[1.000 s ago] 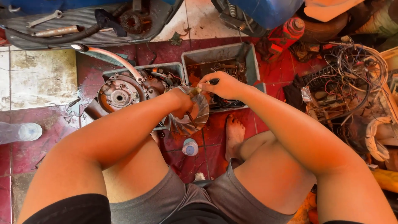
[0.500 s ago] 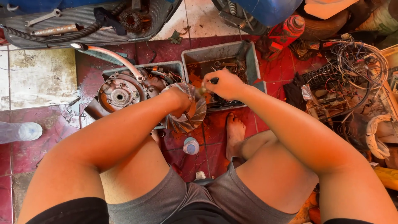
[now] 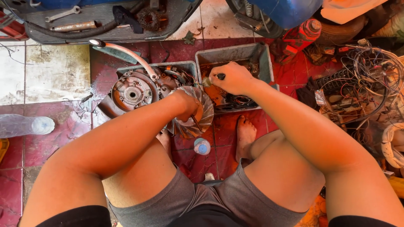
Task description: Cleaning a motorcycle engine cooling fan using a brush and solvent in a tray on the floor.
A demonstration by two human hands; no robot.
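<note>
My left hand (image 3: 187, 105) grips a round finned metal pulley (image 3: 198, 115), holding it tilted above the red floor tiles in front of my knees. My right hand (image 3: 233, 77) is closed on a small dark-handled tool (image 3: 212, 79) whose tip points at the pulley's upper edge. Just behind the pulley, a circular engine part with a hub (image 3: 132, 93) lies in a grey tray (image 3: 126, 69). A curved orange-tipped hose (image 3: 126, 52) arches over that tray.
A second grey tray (image 3: 261, 52) with dirty parts sits under my right hand. A small blue-capped bottle (image 3: 202, 146) stands by my bare foot (image 3: 245, 134). A clear plastic bottle (image 3: 25, 125) lies left. Tangled wires (image 3: 366, 84) pile right. A scooter footboard with a spanner (image 3: 63, 14) lies beyond.
My right hand has shifted slightly left toward the pulley's rim with the tool. My left hand keeps its hold on the pulley.
</note>
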